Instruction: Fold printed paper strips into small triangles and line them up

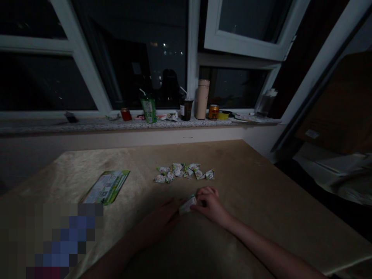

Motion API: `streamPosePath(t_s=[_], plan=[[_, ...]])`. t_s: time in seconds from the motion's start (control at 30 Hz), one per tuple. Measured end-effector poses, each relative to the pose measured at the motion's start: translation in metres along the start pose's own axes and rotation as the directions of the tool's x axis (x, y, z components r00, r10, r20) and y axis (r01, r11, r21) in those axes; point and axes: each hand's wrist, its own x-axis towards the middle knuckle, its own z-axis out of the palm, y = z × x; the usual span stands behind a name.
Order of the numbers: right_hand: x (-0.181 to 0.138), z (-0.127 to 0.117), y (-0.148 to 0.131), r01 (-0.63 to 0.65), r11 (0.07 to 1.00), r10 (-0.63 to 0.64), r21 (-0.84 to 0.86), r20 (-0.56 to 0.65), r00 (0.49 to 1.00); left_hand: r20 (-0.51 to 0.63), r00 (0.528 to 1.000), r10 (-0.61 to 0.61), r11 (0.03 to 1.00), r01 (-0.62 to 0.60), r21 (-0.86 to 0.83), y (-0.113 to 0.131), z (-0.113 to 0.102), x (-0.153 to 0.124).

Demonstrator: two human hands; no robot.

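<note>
My right hand (210, 205) has its fingers pinched on the right end of a small white-and-green wrapped packet (188, 205), low over the table. On the packet's other side my left hand (165, 217) lies in shadow, its fingers stretched out toward the packet's left end. Whether those fingertips touch it I cannot tell. Beyond both hands, several similar small twisted packets (178, 169) lie in a loose cluster on the cloth-covered table (244, 174). A flat green-and-white printed bag (107, 186) rests to the left of them.
Along the windowsill (165, 124) stand a green cup (148, 108) with a straw, a dark cup (186, 109) with a straw, a pale pink flask (202, 99), an orange can (213, 112) and a red jar (126, 114). A window pane above hangs tilted inward. The lower left is pixelated.
</note>
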Motion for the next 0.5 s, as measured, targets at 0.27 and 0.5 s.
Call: streamPosePath(t_s=[0.27, 0.5], plan=[[0.004, 0.007, 0.001, -0.125, 0.99, 0.126, -0.06, 0.01, 0.992, -0.105, 0.993, -0.05, 0.998, 0.055, 0.043, 0.005, -0.001, -0.004], [0.006, 0.009, 0.001, -0.151, 0.987, 0.152, -0.057, 0.006, 0.988, -0.085, 0.995, 0.043, 0.972, -0.022, 0.236, 0.049, 0.027, -0.012]])
